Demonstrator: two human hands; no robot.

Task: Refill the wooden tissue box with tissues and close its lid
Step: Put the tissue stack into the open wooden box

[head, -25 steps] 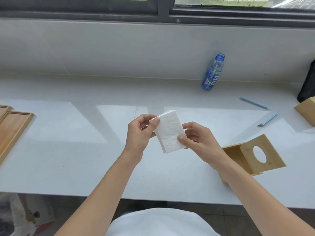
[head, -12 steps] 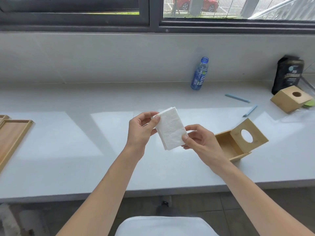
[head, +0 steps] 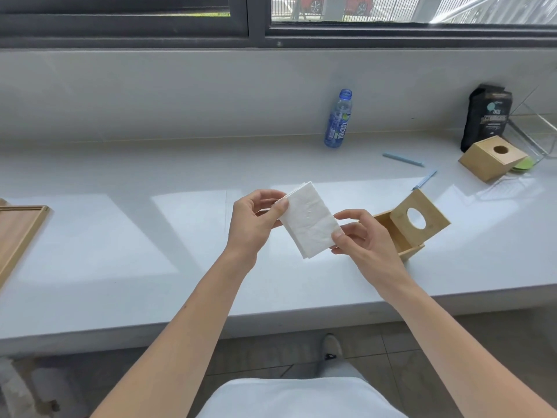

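Note:
A folded stack of white tissues [head: 309, 221] is held up above the white counter between both hands. My left hand [head: 254, 223] pinches its upper left corner with thumb and fingers. My right hand [head: 361, 239] pinches its lower right edge. Just right of my right hand the wooden tissue box [head: 401, 233] stands on the counter with its lid [head: 420, 217] tilted up, the round hole in the lid facing me. What lies inside the box is hidden behind my right hand.
A second wooden box [head: 489, 159] with a round hole sits at the far right beside a black package [head: 486, 116] and a clear container [head: 533, 131]. A blue bottle [head: 337, 122] stands by the wall. Two blue sticks [head: 404, 159] lie nearby. A wooden tray [head: 18, 233] is at the left edge.
The view has tilted up and back, bringing the window, the black package and the second box into sight. Both hands keep the same hold on the tissues.

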